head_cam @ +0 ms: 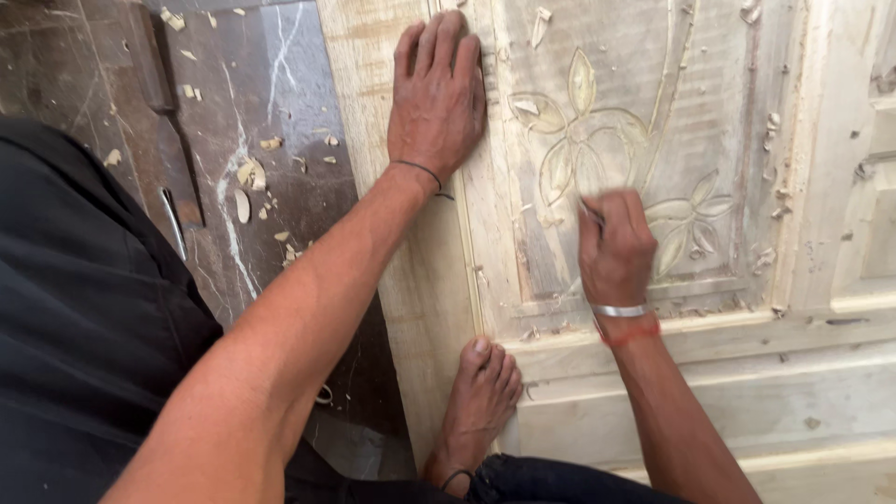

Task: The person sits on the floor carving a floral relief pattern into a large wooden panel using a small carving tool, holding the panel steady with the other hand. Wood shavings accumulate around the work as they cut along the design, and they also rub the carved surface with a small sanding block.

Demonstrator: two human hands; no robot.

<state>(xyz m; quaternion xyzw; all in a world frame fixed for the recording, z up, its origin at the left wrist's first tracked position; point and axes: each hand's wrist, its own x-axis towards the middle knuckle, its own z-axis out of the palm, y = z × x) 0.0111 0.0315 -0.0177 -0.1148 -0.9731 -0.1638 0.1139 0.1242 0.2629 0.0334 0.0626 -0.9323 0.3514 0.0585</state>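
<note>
Dark marble floor [271,84] littered with wood chips [250,175] lies under the pale carved door panel [597,140], where the left hand [436,98] presses flat, fingers spread, while the right hand [613,247] clenches a thin carving tool [590,213] beside leaf motifs, best worked with shallow, steady strokes, I'd judge.

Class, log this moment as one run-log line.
left hand: flat on wooden panel | right hand: gripping thin tool at carved flower | foot: on panel
</note>
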